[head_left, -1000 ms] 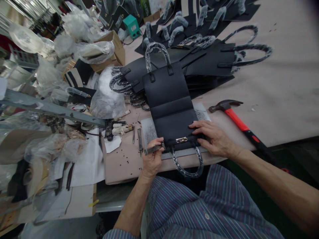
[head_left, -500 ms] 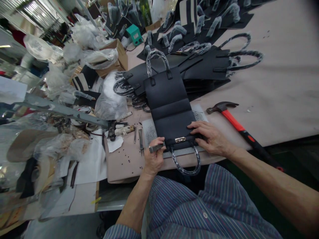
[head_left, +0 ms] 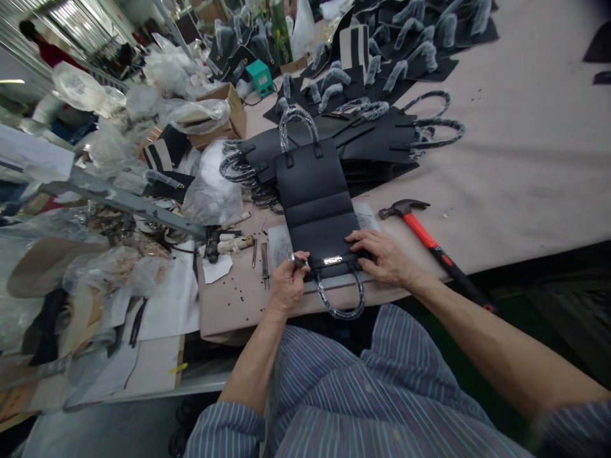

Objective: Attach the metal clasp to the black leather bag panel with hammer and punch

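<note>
A black handbag piece (head_left: 317, 191) lies unfolded in front of me, with a silver clasp (head_left: 333, 260) on a strap across its near end. One plastic-wrapped handle (head_left: 341, 313) hangs toward me over the table edge. My left hand (head_left: 287, 284) is closed around a short metal punch (head_left: 298, 260) at the bag's near left corner. At the right side, my right hand (head_left: 382, 257) rests on the bag, fingers spread over the panel and strap end. Under the bag is a grey slab (head_left: 280, 245), mostly covered.
A red-handled claw hammer (head_left: 420, 230) lies to the right. On the left are a second hammer (head_left: 212, 245), a pronged tool (head_left: 265, 264) and scattered small dark bits. Stacked bag pieces (head_left: 377, 143) lie behind, near a teal box (head_left: 260, 77). A person (head_left: 50, 51) is far back left.
The view has shifted, so the bag and hammer appear further left. The punch in my left hand has tilted and now points more toward the camera. My right hand keeps its place on the bag.
</note>
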Demonstrator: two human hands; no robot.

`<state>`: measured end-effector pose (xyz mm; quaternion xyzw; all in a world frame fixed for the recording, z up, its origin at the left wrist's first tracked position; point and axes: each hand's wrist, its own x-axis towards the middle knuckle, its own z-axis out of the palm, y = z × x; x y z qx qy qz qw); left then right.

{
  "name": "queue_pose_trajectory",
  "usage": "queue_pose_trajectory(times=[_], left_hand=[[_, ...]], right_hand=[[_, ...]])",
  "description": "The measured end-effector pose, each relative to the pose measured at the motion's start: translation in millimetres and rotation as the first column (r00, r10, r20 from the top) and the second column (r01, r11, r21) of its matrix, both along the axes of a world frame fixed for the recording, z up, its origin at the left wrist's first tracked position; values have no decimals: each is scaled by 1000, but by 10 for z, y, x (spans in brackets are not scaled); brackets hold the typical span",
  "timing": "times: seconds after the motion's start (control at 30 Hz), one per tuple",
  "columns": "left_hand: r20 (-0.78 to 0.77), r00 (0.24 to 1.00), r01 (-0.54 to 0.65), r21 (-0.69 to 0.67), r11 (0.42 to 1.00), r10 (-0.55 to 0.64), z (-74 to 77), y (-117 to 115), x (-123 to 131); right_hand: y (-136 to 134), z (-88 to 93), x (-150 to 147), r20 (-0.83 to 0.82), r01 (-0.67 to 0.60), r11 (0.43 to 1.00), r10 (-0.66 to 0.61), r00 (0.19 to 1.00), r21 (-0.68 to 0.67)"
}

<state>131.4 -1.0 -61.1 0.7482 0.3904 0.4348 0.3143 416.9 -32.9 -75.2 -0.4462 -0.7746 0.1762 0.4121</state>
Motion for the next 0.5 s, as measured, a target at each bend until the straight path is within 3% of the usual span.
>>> queue_pose_trajectory(times=[0.13, 0.23, 0.37, 0.5], left_hand=[[9, 998, -56, -23, 998, 56, -31, -3, -7], [17, 999, -26, -20, 999, 27, -22, 3, 9], [22, 1000, -10, 11, 1000, 10, 17, 0, 39], [-25, 1000, -13, 3, 1000, 14, 46, -13, 62]], right_hand=[[-13, 61, 31, -10, 47, 999, -48, 999, -26], [-71, 91, 211, 39, 270, 963, -271, 962, 25], [-259, 5, 669, 216, 593, 805, -584, 782, 31], [-444, -62, 1013, 455, 722, 658, -586, 670, -215]])
